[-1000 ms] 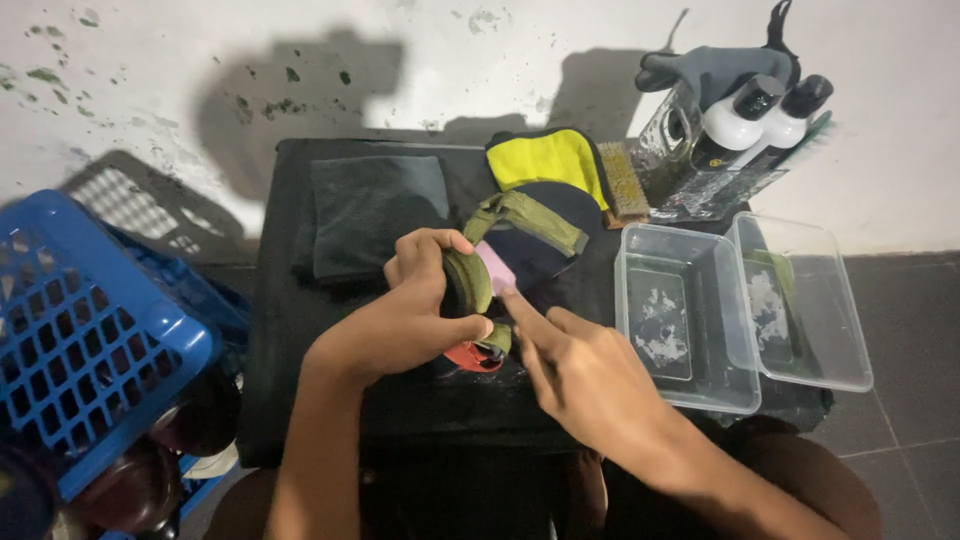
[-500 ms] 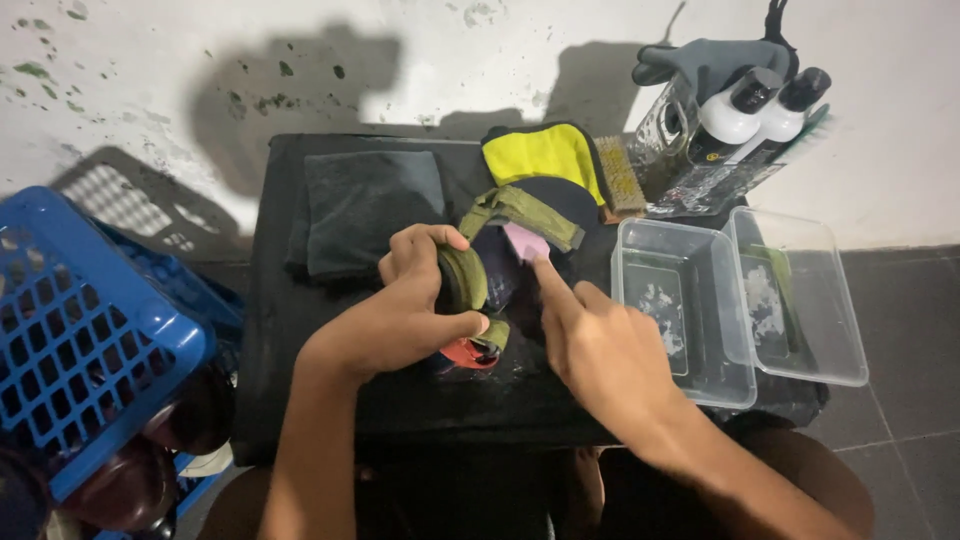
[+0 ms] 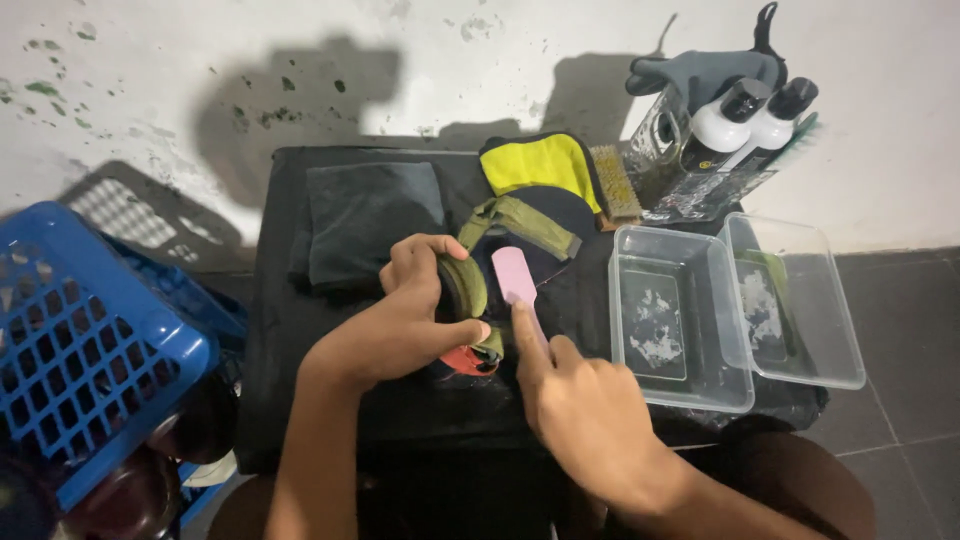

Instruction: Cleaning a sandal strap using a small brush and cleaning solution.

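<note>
My left hand point(image 3: 405, 320) grips a dark sandal point(image 3: 520, 235) with olive green straps, fingers curled over a strap, on the black table point(image 3: 320, 400). My right hand point(image 3: 585, 410) holds a flat pink brush point(image 3: 517, 277), index finger stretched along its handle, and presses it onto the sandal's footbed. A red patch of the sandal point(image 3: 462, 360) shows below my left thumb. Part of the sandal is hidden under both hands.
A folded dark cloth point(image 3: 370, 215), a yellow cloth point(image 3: 540, 160) and a bristle brush point(image 3: 617, 185) lie at the table's back. Two clear plastic tubs point(image 3: 680, 320) with foam sit right. Two bottles point(image 3: 745, 125) and a grey glove point(image 3: 700, 70) stand behind. A blue crate point(image 3: 85, 340) sits left.
My right hand has pushed the pink brush forward along the sandal, toward the far strap. My left hand keeps its grip on the sandal.
</note>
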